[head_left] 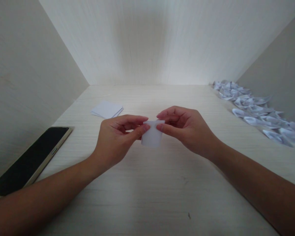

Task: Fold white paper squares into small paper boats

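Note:
A small piece of white paper (151,137) is held up in the middle of the view, its straight upper edge level with my fingertips. It looks folded, though the layers are hard to make out. My left hand (121,132) pinches its left side, thumb in front and fingers behind. On the right side, my right hand (186,128) grips the upper corner the same way. Behind my left hand lies a small stack of white paper sheets (107,108) on the table.
Many folded white paper pieces (253,106) lie in rows along the right wall. A dark-screened phone (31,157) rests at the left, partly behind my left forearm. Pale panels enclose the light table (147,196) at the back and both sides.

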### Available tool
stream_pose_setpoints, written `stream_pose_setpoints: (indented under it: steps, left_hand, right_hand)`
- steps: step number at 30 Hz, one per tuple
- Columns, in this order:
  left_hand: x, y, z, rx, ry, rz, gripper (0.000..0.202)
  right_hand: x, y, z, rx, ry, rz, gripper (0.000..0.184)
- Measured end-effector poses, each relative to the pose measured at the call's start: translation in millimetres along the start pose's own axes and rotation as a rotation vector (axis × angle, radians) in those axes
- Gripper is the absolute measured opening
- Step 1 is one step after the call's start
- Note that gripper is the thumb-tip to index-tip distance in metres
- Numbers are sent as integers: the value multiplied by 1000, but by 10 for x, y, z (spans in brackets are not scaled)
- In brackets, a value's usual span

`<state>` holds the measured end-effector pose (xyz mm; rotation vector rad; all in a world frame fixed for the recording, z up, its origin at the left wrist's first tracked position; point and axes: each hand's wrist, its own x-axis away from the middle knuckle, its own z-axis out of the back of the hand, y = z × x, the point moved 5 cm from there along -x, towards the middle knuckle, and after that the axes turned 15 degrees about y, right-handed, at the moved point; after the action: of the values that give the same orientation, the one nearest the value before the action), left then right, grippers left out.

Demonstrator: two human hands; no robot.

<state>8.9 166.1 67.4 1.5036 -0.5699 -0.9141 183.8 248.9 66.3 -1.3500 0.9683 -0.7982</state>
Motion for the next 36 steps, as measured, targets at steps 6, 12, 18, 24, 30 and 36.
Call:
stream_pose_setpoints:
  steps: [6, 12, 18, 24, 30, 36]
  left_hand:
    - [3, -3, 0, -3, -4, 8, 15]
    - [-7, 6, -11, -4, 5, 38, 12]
    - [-5, 8, -19, 27, -12, 62, 14]
    - [-5, -34, -23, 42, -49, 92, 19]
    - [-10, -54, -28, 22, -60, 111, 16]
    - [-2, -41, -15, -17, -23, 80, 17]
  right_hand:
    - [4, -6, -3, -20, 0, -8, 28]
    - [-1, 11, 12, -2, 18, -32, 26]
    - [3, 39, 23, 21, 23, -24, 21]
    - [-14, 35, 20, 7, 26, -26, 21]
    - [-3, 21, 26, 11, 31, -32, 21]
    - [-9, 13, 27, 2, 35, -32, 25]
